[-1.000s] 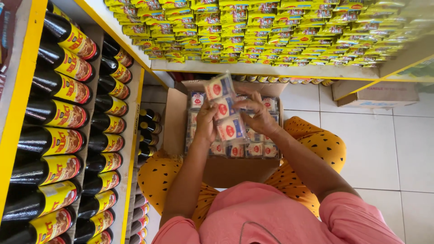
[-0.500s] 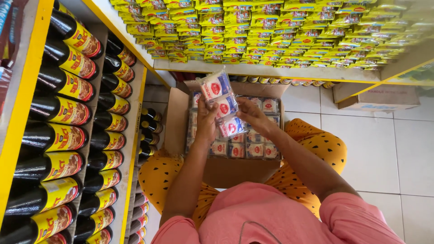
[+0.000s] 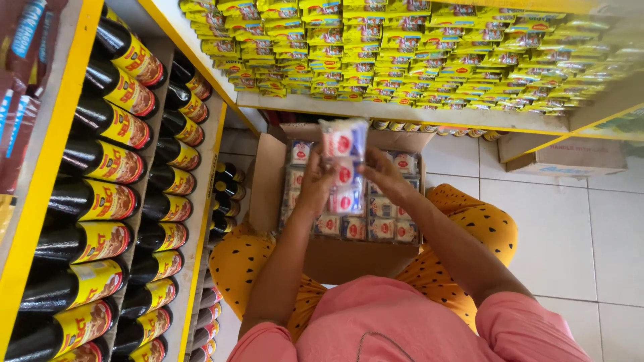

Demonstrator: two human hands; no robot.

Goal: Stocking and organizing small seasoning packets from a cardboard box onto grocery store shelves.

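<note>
Both hands lift a stack of white sachet packs [image 3: 344, 166] above the open cardboard box [image 3: 335, 258] resting on the lap. Left hand [image 3: 315, 184] has fingers closed on the stack's left edge, right hand [image 3: 387, 177] fingers closed on its right edge. Best handled by squeezing evenly from both sides and keeping the stack upright so the slippery packs don't fan out; more packs [image 3: 376, 228] fill the box below.

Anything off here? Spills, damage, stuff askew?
Nothing stands out. Both hands, left and right, hold a strip of packets over the open box; packets inside lie in rows, bottles sit orderly, no spills.
</note>
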